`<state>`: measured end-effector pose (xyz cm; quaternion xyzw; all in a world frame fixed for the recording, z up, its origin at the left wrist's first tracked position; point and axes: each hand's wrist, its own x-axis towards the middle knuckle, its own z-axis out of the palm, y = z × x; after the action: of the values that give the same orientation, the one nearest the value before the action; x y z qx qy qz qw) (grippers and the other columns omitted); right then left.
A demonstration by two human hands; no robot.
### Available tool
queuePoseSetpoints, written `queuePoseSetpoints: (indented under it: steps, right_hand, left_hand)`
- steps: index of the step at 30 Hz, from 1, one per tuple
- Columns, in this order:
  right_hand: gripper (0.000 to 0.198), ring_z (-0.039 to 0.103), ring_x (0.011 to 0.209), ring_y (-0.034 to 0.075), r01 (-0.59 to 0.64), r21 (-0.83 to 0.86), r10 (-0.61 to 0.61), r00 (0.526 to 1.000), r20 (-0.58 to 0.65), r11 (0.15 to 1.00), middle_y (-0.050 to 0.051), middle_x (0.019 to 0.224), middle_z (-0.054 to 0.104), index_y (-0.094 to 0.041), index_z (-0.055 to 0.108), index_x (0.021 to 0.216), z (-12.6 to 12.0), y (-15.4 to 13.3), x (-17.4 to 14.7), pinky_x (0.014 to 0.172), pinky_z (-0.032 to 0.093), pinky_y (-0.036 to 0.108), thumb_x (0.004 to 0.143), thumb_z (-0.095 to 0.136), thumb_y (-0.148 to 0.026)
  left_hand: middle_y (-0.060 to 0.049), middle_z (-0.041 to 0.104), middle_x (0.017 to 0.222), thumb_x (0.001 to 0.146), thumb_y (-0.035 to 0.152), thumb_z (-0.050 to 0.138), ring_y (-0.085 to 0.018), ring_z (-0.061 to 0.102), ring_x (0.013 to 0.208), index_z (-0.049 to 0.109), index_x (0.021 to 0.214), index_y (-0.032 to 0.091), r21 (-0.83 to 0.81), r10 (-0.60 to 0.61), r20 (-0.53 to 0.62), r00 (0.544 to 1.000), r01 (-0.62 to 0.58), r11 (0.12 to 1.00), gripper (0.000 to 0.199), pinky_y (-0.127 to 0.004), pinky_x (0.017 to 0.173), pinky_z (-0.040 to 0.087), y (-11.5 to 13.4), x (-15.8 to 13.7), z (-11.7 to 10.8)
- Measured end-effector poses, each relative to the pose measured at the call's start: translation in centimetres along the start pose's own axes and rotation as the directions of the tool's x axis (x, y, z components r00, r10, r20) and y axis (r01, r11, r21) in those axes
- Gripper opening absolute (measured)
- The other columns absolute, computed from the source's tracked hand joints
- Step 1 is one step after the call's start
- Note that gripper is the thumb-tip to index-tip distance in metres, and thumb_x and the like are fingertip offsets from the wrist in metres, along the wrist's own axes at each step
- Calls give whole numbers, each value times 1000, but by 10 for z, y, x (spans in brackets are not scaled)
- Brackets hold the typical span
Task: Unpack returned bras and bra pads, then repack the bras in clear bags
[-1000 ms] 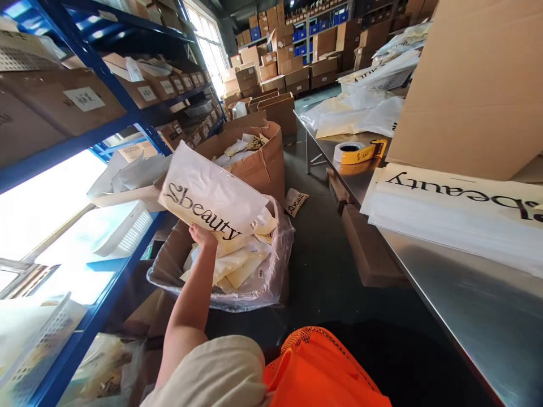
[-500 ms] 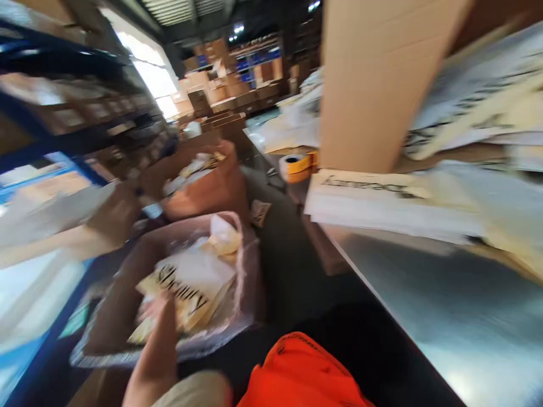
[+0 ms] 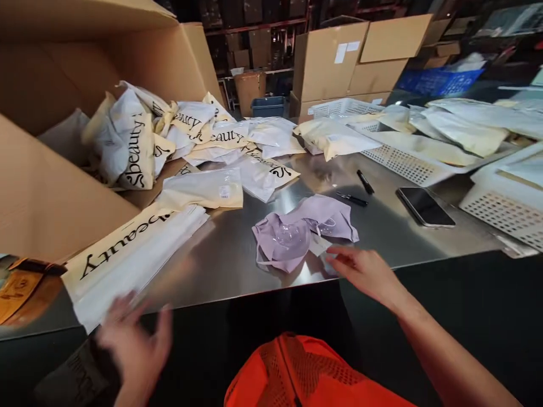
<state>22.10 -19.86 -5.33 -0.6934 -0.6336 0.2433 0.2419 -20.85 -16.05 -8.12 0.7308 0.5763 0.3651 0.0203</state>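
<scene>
A lilac bra (image 3: 284, 237) with clear plastic over its cups lies on the metal table in front of me. My right hand (image 3: 360, 271) is at its near right side, fingers closed at the edge of a small white tag (image 3: 319, 244). Blurred by motion, my left hand (image 3: 136, 339) is open, with thumb and fingers apart. It hovers by the table edge, close to a stack of flat printed plastic bags (image 3: 136, 249), and I see nothing in it.
Filled bags (image 3: 131, 135) spill from a tipped carton (image 3: 55, 186) at left. A black pen (image 3: 365, 182), a slim black tool (image 3: 353, 198) and a phone (image 3: 425, 207) lie right of the bra. White baskets (image 3: 403, 164) hold more bags. A tape dispenser (image 3: 25, 288) sits far left.
My view has swung right from the lined bin on the floor to the table. The left hand has left the bag in that bin; my right hand has come into view.
</scene>
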Motion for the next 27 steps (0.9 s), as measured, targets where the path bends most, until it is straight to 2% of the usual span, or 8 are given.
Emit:
queuePoseSetpoints:
  steps: [3, 5, 9, 11, 15, 20, 24, 27]
  right_hand:
    - [32, 70, 75, 22, 69, -185, -122, 949, -291, 980, 3, 86, 74, -25, 71, 110, -17, -4, 11, 70, 51, 34, 92, 50, -43]
    - [32, 70, 88, 23, 171, -225, -238, 919, -315, 959, 6, 102, 73, -23, 69, 113, -19, -6, 37, 79, 53, 35, 93, 48, -35]
    - [55, 52, 128, 30, 373, -359, -415, 909, -42, 855, 14, 137, 57, -14, 53, 137, -4, -14, 100, 106, 41, 43, 82, 57, -16]
    - [59, 51, 127, 32, 401, -349, -399, 913, 81, 847, 16, 133, 60, -13, 56, 134, 9, -20, 123, 107, 37, 47, 75, 61, -10]
    - [13, 62, 102, 30, 335, -252, -337, 941, 35, 908, 14, 98, 70, -16, 68, 89, 23, -28, 141, 95, 41, 43, 80, 59, -14]
    - [19, 61, 83, 25, 166, 52, -144, 945, -294, 985, 10, 85, 66, -17, 60, 85, 8, -21, 144, 80, 47, 37, 90, 49, -33]
    - [24, 62, 73, 20, 71, 431, 139, 889, -437, 899, 4, 81, 65, -19, 59, 95, -14, -6, 156, 68, 51, 33, 88, 50, -40]
    - [17, 62, 68, 17, 44, 643, 347, 813, -468, 764, 1, 79, 64, -20, 55, 96, -39, 15, 164, 64, 54, 32, 87, 50, -35]
  left_hand:
    - [-16, 62, 120, 88, 42, 55, -35, 53, 122, 61, 106, 18, 0, 133, 71, 989, -133, 991, 30, -56, 105, 41, 45, 35, 38]
    - [-15, 64, 119, 88, 42, 55, -33, 57, 116, 60, 115, 17, -2, 65, 250, 966, -66, 998, 37, -51, 103, 43, 84, 62, 78]
    - [-20, 53, 139, 83, 38, 64, -37, 47, 129, 47, 139, 12, 36, -37, 349, 937, 27, 999, 64, -50, 103, 41, 134, 98, 144]
    - [-16, 61, 131, 79, 34, 68, -34, 53, 124, 51, 136, 16, 36, -39, 382, 923, 27, 999, 63, -47, 99, 44, 136, 107, 157]
    - [-8, 71, 102, 82, 27, 63, -29, 60, 107, 70, 98, 23, 70, -99, 359, 928, 79, 994, 18, -40, 91, 46, 123, 118, 146]
    - [-14, 64, 110, 91, 38, 48, -30, 57, 110, 63, 105, 18, 98, -208, 190, 959, 192, 977, 28, -44, 94, 42, 135, 123, 112]
    - [-5, 60, 67, 71, 60, 67, -32, 63, 81, 56, 63, 23, -1, -155, 437, 886, 173, 985, 39, -44, 79, 45, 162, 113, 118]
    - [-3, 55, 59, 59, 42, 76, -33, 64, 79, 49, 55, 23, -114, -150, 551, 821, 252, 961, 33, -40, 72, 46, 165, 107, 129]
